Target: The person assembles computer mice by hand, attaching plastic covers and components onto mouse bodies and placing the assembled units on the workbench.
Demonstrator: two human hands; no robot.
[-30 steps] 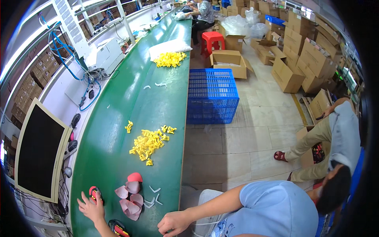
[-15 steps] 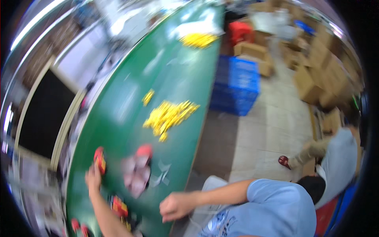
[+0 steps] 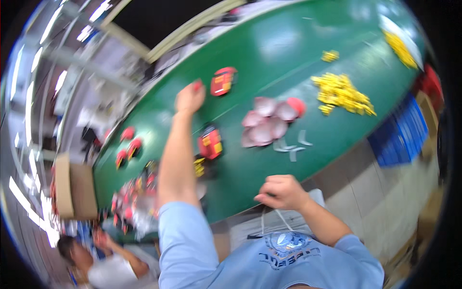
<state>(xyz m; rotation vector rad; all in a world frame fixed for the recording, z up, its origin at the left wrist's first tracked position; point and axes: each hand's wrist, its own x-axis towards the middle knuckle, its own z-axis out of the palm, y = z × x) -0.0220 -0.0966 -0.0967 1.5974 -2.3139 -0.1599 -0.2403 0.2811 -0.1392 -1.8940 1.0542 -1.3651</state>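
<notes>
My left hand reaches over the green table. Its fingers are closed around a small red piece, which shows only in part. Just right of that hand lies a red piece with black and yellow parts; a similar red-and-black piece lies nearer, beside my left forearm. My right hand hovers by the near edge, fingers curled, and whatever it may hold is hidden. Ahead of it, a cluster of pinkish cup-shaped shells, one with a red outside, sits beside white strips.
Yellow pieces are heaped at the right; more lie on white sheeting farther off. Several red pieces and a mixed pile cover the left end, near a cardboard box. A person sits there. A blue crate stands right.
The view has swung left, bringing the left end of the table and a seated person into sight. My left hand has come away from the red, black and yellow piece.
</notes>
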